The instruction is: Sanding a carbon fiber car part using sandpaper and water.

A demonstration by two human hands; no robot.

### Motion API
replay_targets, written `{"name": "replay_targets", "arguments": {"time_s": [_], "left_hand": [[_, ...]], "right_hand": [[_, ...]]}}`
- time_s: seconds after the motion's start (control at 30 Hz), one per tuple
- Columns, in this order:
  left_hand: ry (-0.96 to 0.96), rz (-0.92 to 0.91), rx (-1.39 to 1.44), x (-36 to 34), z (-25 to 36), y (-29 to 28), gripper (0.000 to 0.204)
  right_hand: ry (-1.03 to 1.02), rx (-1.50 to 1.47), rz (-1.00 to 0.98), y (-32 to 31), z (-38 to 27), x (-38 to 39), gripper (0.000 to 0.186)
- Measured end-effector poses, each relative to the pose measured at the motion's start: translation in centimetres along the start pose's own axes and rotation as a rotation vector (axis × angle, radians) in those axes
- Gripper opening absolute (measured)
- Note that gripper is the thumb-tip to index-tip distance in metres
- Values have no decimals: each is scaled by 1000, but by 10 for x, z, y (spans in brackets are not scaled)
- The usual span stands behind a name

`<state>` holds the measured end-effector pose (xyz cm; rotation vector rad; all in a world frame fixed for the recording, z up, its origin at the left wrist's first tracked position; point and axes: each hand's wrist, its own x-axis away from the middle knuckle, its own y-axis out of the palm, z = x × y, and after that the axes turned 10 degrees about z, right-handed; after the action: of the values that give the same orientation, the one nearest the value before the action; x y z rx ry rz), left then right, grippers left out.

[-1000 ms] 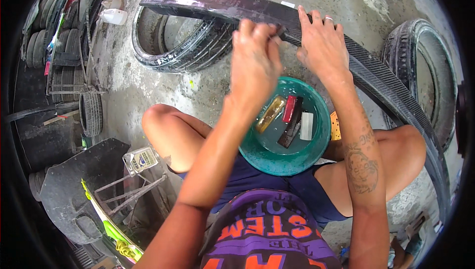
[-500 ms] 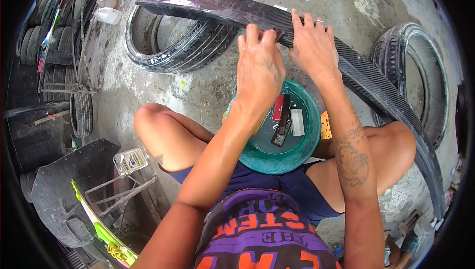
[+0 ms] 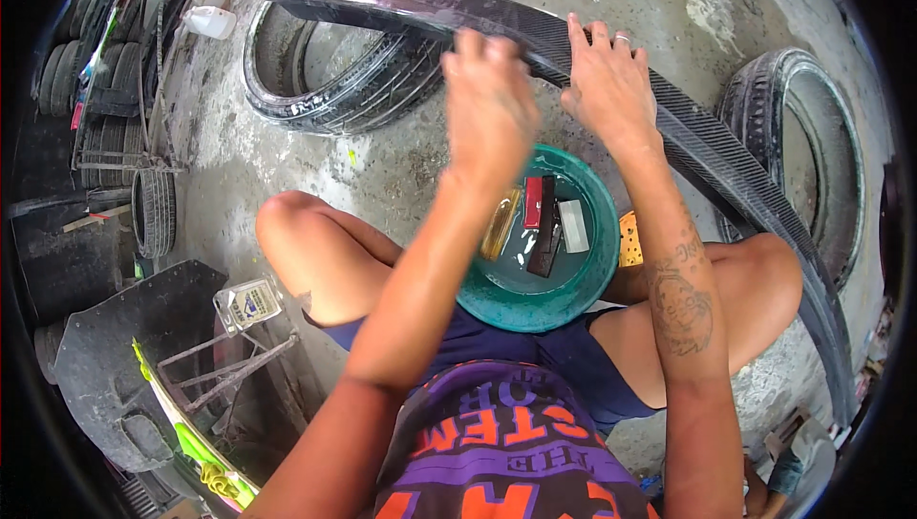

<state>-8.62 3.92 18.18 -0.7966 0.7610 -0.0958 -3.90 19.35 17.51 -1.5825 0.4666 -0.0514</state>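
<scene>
A long, curved, dark carbon-fibre strip [image 3: 712, 142] lies across the far side of my lap space, its wet glossy end at the left. My right hand [image 3: 611, 84] holds it near the middle, fingers over the top and thumb at the near edge. Against the strip's near edge, just left of that, my left hand [image 3: 492, 104] is closed and blurred by motion; what its curled fingers hold is hidden. Below my hands a green basin [image 3: 535, 314] of water contains a red block [image 3: 533, 202], a dark bar [image 3: 546, 233], a pale block [image 3: 573, 225] and a yellowish piece [image 3: 501, 223].
One tyre [image 3: 353, 108] lies under the strip's left end; another tyre [image 3: 831, 166] stands at right. A yellow perforated piece [image 3: 630, 240] is beside the basin. Plastic bottles [image 3: 210, 22] stand far left, with a metal frame [image 3: 229, 366] and a dark panel [image 3: 105, 357] nearer.
My left hand has shifted left and slightly up along the strip. My right hand stays in nearly the same place on it. More of the yellowish piece in the basin shows now.
</scene>
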Motion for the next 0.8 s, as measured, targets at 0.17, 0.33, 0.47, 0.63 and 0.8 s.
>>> {"name": "replay_targets", "arguments": {"time_s": [0.17,0.33,0.47,0.63,0.8], "left_hand": [[24,112,129,-3,-3,0,15],[-30,-64,170,6,9,1,17],[-13,183,169,-5,-1,3,14],[2,7,210,8,3,8,12],[73,143,189,12,-4,14,13]], "right_hand": [[18,-10,-33,-2,-1,1,91],[-7,6,-6,-1,-1,1,90],[1,-10,-17,0,1,2,91],[-4,-6,20,0,0,2,91],[-29,24,54,0,-1,4,85]]}}
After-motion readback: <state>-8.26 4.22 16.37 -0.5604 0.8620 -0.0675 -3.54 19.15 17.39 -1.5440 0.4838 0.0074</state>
